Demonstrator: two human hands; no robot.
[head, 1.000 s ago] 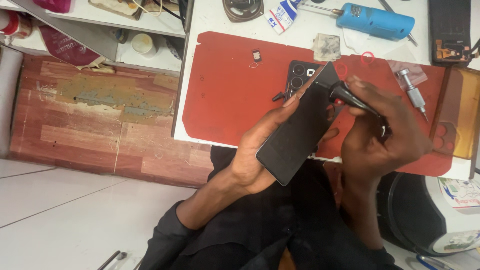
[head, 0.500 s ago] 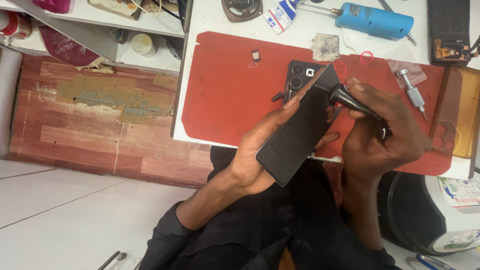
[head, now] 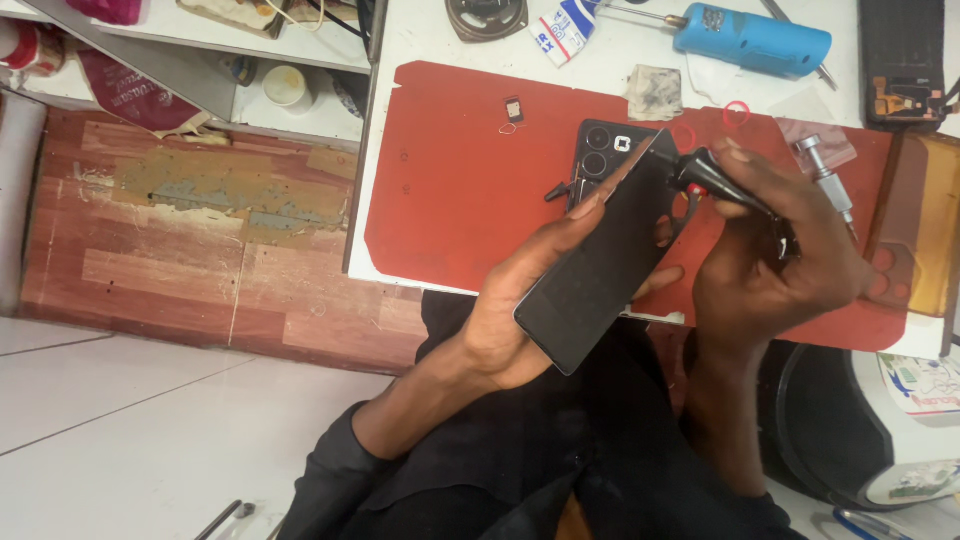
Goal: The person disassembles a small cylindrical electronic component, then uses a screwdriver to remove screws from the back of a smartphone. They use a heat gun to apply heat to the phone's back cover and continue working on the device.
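My left hand [head: 520,300] grips a dark smartphone [head: 600,270], tilted with its black screen toward me, over the near edge of a red work mat [head: 450,190]. My right hand [head: 770,260] holds a black pen-shaped tool [head: 715,180] with a red ring, its tip touching the phone's top edge. Just behind the phone lies a black back cover with camera rings [head: 605,150]. Black tweezers [head: 560,190] peek out beside my left fingers.
On the white bench stand a blue cylindrical tool [head: 750,40], a silver screwdriver [head: 825,175], a small tray part [head: 513,110], a grey cloth pad [head: 655,92], another dark phone [head: 900,60] and an amber panel [head: 925,225]. A black round stool [head: 830,430] is at right; shelves at left.
Almost nothing has moved. The tool tip stays at the phone's top edge and both hands keep their grip.
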